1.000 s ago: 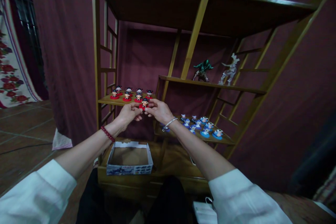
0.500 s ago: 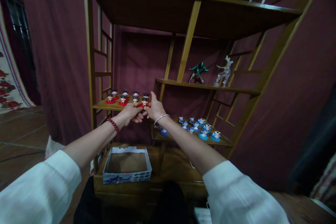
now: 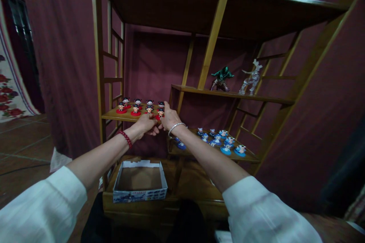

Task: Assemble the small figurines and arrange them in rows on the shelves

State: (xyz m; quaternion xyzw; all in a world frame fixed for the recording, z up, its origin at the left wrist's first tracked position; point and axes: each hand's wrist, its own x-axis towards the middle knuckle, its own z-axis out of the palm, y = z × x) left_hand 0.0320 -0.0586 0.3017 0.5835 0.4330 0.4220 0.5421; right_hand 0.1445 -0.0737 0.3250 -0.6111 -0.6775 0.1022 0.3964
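Observation:
Both my hands are at the front right of the left shelf (image 3: 110, 115), where several small black-haired figurines on red bases stand in two rows. My left hand (image 3: 146, 124), below a red bead bracelet, has its fingers closed at the base of the front right figurine (image 3: 161, 112). From the right, my right hand (image 3: 170, 117), with a silver bangle at the wrist, touches the same figurine; its index finger points up beside it. The fingers partly cover the red base. Left of them stand a front-row figurine (image 3: 135, 110) and another (image 3: 121, 108).
An open cardboard box (image 3: 139, 195) sits on the lower surface. Blue-based figurines (image 3: 226, 149) crowd the lower right shelf. Above them are a green figure (image 3: 222, 78) and a clear deer-like figure (image 3: 252, 78). A wooden upright (image 3: 212, 45) divides the cabinet.
The view has shifted slightly, so the shelves on the right appear farther right. Both hands remain at the front right figurine, with little visible change in their grip.

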